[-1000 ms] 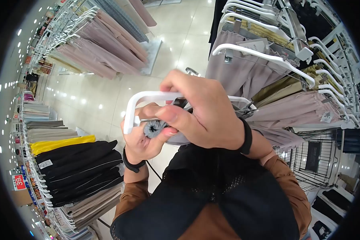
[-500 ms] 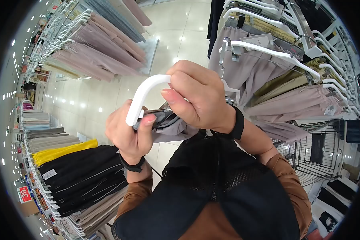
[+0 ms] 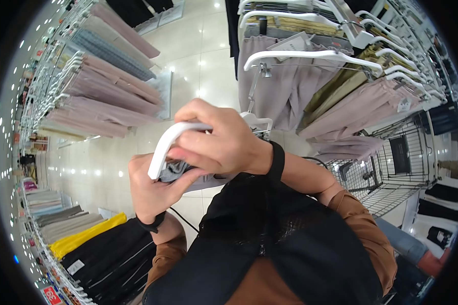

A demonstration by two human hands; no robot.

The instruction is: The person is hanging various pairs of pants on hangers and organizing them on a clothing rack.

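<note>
My right hand (image 3: 221, 140) is closed around a white clothes hanger (image 3: 164, 147), near its curved left end. Just below, my left hand (image 3: 150, 185) grips the grey waistband of trousers (image 3: 174, 171) beneath that end, its thumb pointing toward my right hand. The trousers' pale mauve-grey cloth (image 3: 208, 182) hangs under both hands. My right fingers cover the clip area, so I cannot see whether the clip is on the cloth. The hanger's other end (image 3: 263, 122) shows beyond my right wrist.
At the upper right, a rack holds mauve and olive trousers (image 3: 336, 109) on white hangers (image 3: 310, 57). A wire shopping cart (image 3: 387, 173) stands to the right, near a person's jeans-clad leg (image 3: 404, 239). Racks of pink trousers (image 3: 112, 96) and black trousers (image 3: 112, 254) line the left.
The camera view has shifted. My right hand has moved down and left along the hanger, closer to my left hand, and its fingers now cover the metal clip seen before.
</note>
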